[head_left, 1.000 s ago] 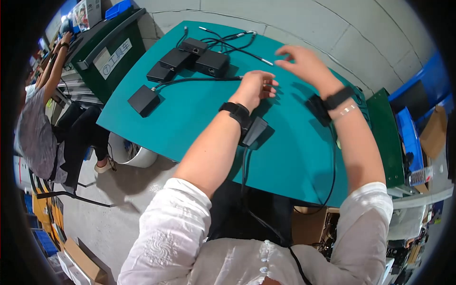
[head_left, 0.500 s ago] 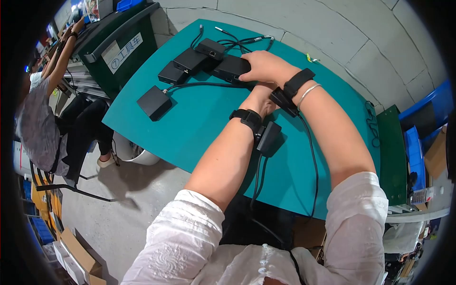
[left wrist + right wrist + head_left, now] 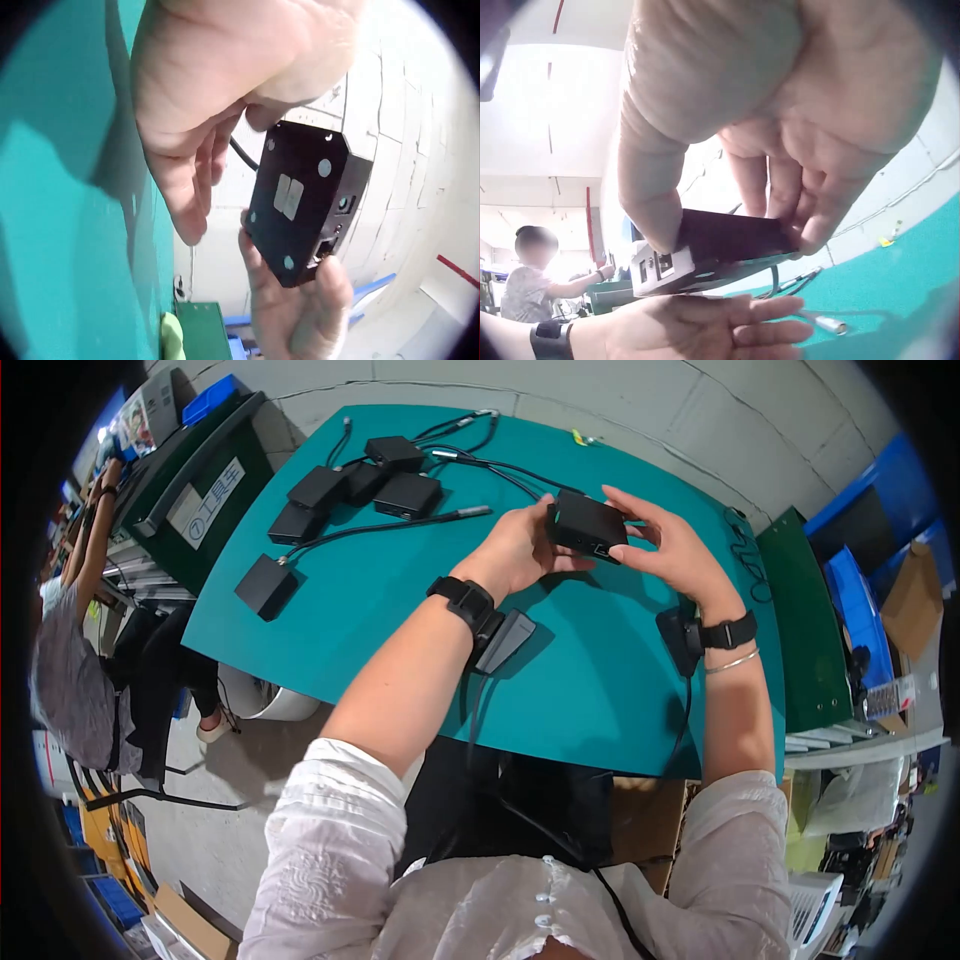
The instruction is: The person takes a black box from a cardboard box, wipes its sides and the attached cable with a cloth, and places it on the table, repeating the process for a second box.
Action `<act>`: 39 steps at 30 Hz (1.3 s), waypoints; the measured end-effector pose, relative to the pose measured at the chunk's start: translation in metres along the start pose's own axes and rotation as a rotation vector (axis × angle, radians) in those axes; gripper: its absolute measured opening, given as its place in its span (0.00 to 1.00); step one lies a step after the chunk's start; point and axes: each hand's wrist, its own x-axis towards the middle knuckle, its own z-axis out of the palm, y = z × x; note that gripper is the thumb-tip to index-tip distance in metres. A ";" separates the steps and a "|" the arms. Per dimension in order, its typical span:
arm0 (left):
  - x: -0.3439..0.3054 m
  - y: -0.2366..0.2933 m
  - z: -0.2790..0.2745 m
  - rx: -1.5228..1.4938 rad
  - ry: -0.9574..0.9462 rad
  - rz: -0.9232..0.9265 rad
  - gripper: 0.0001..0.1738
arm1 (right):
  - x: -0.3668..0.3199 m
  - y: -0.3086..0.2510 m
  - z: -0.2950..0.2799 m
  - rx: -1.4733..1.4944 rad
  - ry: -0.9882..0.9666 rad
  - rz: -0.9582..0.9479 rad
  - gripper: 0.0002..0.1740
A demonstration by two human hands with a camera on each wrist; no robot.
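Observation:
A small black box (image 3: 588, 525) with a network port in its end is up off the table between the two hands. My right hand (image 3: 675, 555) pinches it, thumb by the port end and fingers on the opposite edge. In the left wrist view the underside of the black box (image 3: 300, 195) shows round feet and two pale labels, and a round socket sits near the port. My left hand (image 3: 515, 550) is at the box's left side with straight fingers; in the right wrist view this left hand (image 3: 705, 330) lies palm up below the box.
Several similar black boxes (image 3: 408, 495) lie grouped at the back left of the green table (image 3: 570, 670), with black cables around them. One separate box (image 3: 265, 588) has a cable with a metal plug (image 3: 475, 512). A seated person (image 3: 85, 670) is at the left.
The right hand, empty at first, reached to the cluster of boxes, took one black box and lifted it back to the right. The left hand now stands beside it.

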 end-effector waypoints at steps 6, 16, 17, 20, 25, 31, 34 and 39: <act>-0.008 -0.027 0.044 -0.457 -0.139 -0.121 0.36 | -0.054 0.023 -0.001 -0.033 0.082 -0.030 0.41; -0.004 -0.038 0.041 -0.437 -0.228 -0.185 0.27 | -0.080 0.051 -0.032 -0.146 0.295 -0.082 0.28; -0.002 -0.039 0.041 -0.413 -0.245 -0.174 0.30 | -0.085 0.053 -0.042 -0.250 0.374 0.082 0.25; -0.001 -0.039 0.040 -0.350 -0.280 -0.196 0.35 | -0.097 0.064 -0.055 -0.402 0.514 0.330 0.20; -0.006 -0.041 0.043 -0.413 -0.237 -0.260 0.42 | -0.099 0.074 -0.050 -0.575 0.295 0.571 0.19; -0.008 -0.041 0.048 -0.468 -0.209 -0.270 0.44 | -0.091 0.088 -0.044 -0.733 0.202 0.565 0.14; -0.009 -0.042 0.047 -0.501 -0.205 -0.292 0.44 | -0.087 0.084 -0.038 -0.618 0.242 0.592 0.12; -0.010 -0.041 0.046 -0.522 -0.197 -0.287 0.43 | -0.079 0.064 -0.024 -0.369 0.435 0.350 0.10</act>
